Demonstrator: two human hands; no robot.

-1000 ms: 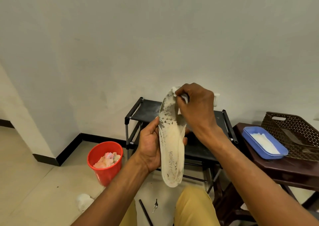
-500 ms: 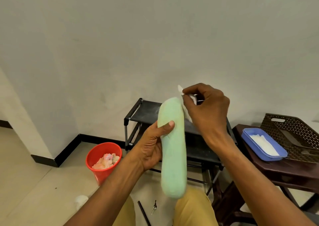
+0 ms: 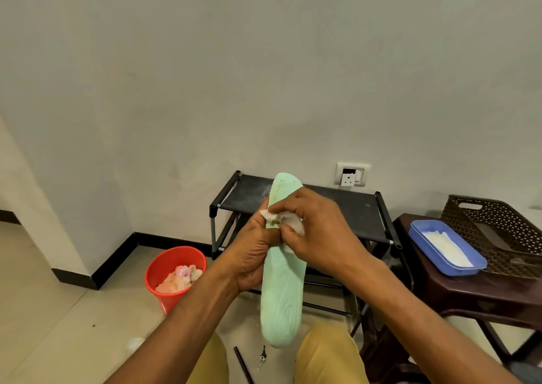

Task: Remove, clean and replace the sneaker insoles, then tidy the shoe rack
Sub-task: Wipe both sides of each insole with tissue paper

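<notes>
A sneaker insole (image 3: 282,290) stands upright in front of me with its pale green underside facing me. My left hand (image 3: 252,254) grips its left edge near the middle. My right hand (image 3: 316,231) presses a crumpled white wipe (image 3: 286,221) against the upper part of the green side. Behind both hands is the black shoe rack (image 3: 352,207), its top shelf dusty and bare. No sneakers are visible.
A red bin (image 3: 173,266) holding used wipes sits on the floor at the left. To the right, a dark brown table (image 3: 481,290) carries a blue tray (image 3: 422,231) of white wipes and a brown lattice basket (image 3: 504,222). A key (image 3: 262,357) lies on the floor between my knees.
The insole was turned from its dirty beige top side to the green underside. My right hand came down from above the tip and now presses the wipe onto the green side.
</notes>
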